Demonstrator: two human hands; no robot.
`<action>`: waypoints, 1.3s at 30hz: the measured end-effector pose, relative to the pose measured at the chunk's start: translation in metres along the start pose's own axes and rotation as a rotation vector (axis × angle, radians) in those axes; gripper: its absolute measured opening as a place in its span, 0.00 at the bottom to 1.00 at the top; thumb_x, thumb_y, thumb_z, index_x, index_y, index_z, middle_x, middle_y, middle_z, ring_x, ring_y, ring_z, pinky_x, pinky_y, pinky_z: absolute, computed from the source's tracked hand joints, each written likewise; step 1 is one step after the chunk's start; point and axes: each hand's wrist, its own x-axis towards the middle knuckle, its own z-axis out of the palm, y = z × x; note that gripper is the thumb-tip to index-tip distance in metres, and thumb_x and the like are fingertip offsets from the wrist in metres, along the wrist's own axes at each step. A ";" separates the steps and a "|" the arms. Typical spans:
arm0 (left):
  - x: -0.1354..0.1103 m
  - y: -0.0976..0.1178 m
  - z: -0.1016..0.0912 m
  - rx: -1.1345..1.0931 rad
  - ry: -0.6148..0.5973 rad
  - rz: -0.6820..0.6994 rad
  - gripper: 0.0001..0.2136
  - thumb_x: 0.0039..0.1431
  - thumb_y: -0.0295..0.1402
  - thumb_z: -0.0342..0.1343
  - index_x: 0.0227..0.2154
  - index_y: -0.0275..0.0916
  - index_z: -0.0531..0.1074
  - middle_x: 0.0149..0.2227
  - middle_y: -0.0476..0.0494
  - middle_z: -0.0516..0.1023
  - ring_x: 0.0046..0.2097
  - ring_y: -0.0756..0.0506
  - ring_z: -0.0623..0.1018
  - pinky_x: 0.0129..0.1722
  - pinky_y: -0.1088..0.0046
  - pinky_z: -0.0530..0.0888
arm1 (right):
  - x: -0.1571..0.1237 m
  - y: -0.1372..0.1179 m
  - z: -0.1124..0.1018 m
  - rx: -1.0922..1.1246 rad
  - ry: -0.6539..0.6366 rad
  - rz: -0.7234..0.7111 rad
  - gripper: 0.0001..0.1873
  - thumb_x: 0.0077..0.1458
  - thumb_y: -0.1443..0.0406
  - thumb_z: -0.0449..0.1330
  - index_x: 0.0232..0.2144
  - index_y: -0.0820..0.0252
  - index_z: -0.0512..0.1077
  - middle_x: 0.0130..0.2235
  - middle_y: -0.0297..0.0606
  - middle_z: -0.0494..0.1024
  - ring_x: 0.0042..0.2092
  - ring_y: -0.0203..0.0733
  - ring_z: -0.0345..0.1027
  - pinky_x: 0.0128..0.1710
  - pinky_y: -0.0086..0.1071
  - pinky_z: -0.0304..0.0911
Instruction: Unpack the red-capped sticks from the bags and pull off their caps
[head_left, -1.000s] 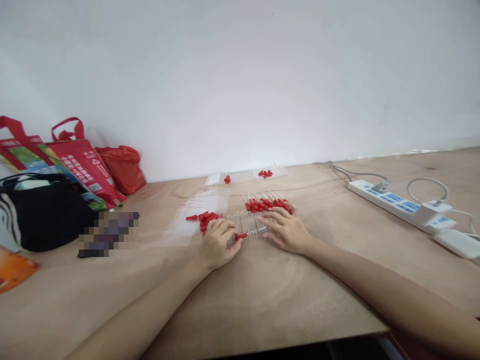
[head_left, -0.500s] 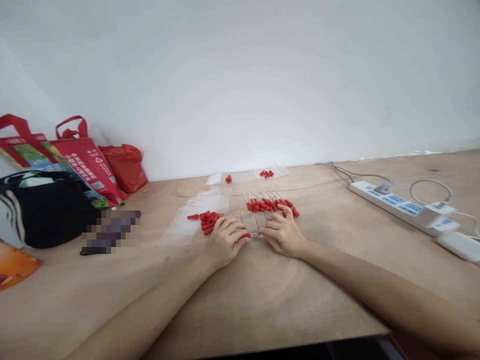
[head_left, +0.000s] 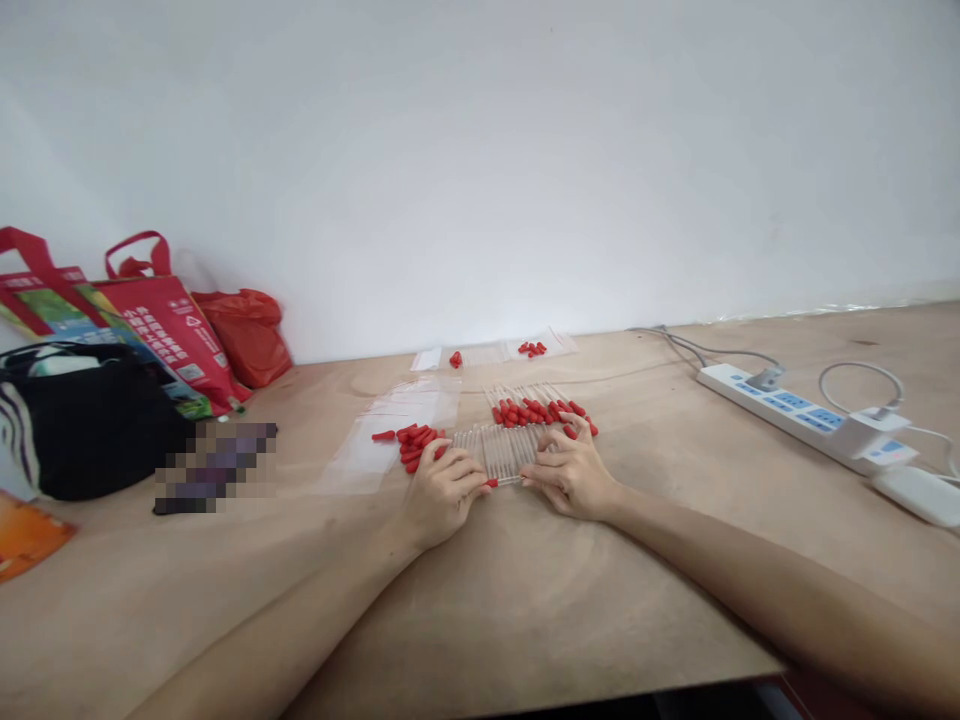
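My left hand (head_left: 444,492) pinches a red rubber bulb (head_left: 492,483) between thumb and fingers. From that bulb a thin glass dropper tube (head_left: 509,481) runs level to the right, its other end in the closed fingers of my right hand (head_left: 574,475). How deep the tube sits in the bulb I cannot tell. Behind both hands lies a row of bare glass tubes (head_left: 502,447), side by side. Beyond it are droppers with red bulbs (head_left: 525,411), bulb ends toward me. Loose red bulbs (head_left: 412,440) are heaped just left of my left hand.
Clear plastic bags (head_left: 349,470) lie left of the heap. Farther back, another bag (head_left: 555,343) has several red bulbs by it. A power strip (head_left: 787,405) with cables occupies the right. Shopping bags (head_left: 165,330) and a black bag (head_left: 90,430) stand at left.
The tube and bulb between my hands are slightly nearer to me, with more of the tube showing. My left hand has shifted a little left. Both hands keep their pinch.
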 end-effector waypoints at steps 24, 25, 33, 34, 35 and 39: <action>-0.020 -0.083 -0.037 -0.022 0.181 -0.900 0.17 0.44 0.39 0.51 0.37 0.36 0.68 0.28 0.47 0.71 0.29 0.49 0.71 0.29 0.74 0.69 | -0.006 0.018 -0.003 -0.297 -0.197 0.643 0.13 0.50 0.67 0.49 0.34 0.55 0.72 0.34 0.37 0.76 0.39 0.41 0.65 0.44 0.39 0.41; -0.019 -0.083 -0.036 -0.013 0.169 -0.904 0.15 0.44 0.40 0.51 0.35 0.37 0.68 0.28 0.48 0.71 0.29 0.49 0.71 0.29 0.74 0.69 | -0.006 0.017 -0.002 -0.300 -0.210 0.635 0.13 0.51 0.66 0.48 0.34 0.55 0.72 0.34 0.37 0.76 0.39 0.41 0.65 0.44 0.39 0.41; -0.019 -0.083 -0.040 0.169 0.061 -1.061 0.10 0.44 0.41 0.52 0.25 0.39 0.63 0.24 0.50 0.71 0.27 0.48 0.72 0.26 0.75 0.65 | -0.005 0.013 -0.006 -0.258 -0.209 0.561 0.14 0.55 0.61 0.47 0.33 0.52 0.73 0.32 0.36 0.75 0.38 0.41 0.63 0.44 0.41 0.41; -0.021 -0.084 -0.040 0.171 0.021 -1.070 0.11 0.43 0.42 0.53 0.24 0.40 0.63 0.24 0.50 0.71 0.27 0.48 0.72 0.26 0.75 0.65 | -0.005 0.013 -0.006 -0.256 -0.202 0.556 0.14 0.56 0.61 0.47 0.32 0.53 0.73 0.32 0.36 0.75 0.38 0.41 0.63 0.43 0.41 0.42; -0.022 -0.084 -0.040 0.160 -0.018 -1.074 0.11 0.43 0.43 0.53 0.23 0.40 0.63 0.24 0.50 0.72 0.27 0.48 0.72 0.26 0.75 0.64 | -0.006 0.013 -0.006 -0.258 -0.195 0.552 0.15 0.56 0.62 0.47 0.32 0.53 0.73 0.32 0.36 0.75 0.38 0.41 0.63 0.43 0.41 0.42; -0.024 -0.085 -0.039 0.121 -0.110 -1.099 0.14 0.48 0.45 0.48 0.22 0.39 0.64 0.25 0.47 0.73 0.28 0.48 0.73 0.26 0.75 0.65 | -0.007 0.015 -0.005 -0.273 -0.167 0.539 0.16 0.57 0.62 0.46 0.31 0.54 0.73 0.31 0.37 0.75 0.37 0.40 0.63 0.42 0.39 0.43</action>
